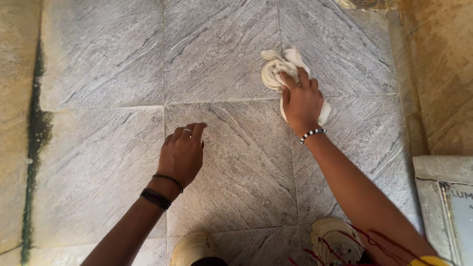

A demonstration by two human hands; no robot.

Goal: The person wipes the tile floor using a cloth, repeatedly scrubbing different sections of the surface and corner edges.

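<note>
On the grey stone floor, seen from the head camera, the right hand presses a crumpled white cloth flat against a tile, fingers closed over its near part so the bunched end sticks out beyond the fingertips. The left hand rests on the floor well apart from the cloth, fingers loosely spread and holding nothing (it seems to prop the body). Two pale shoes show at the bottom edge.

Cloth under right hand, seemingly right of left hand
</note>
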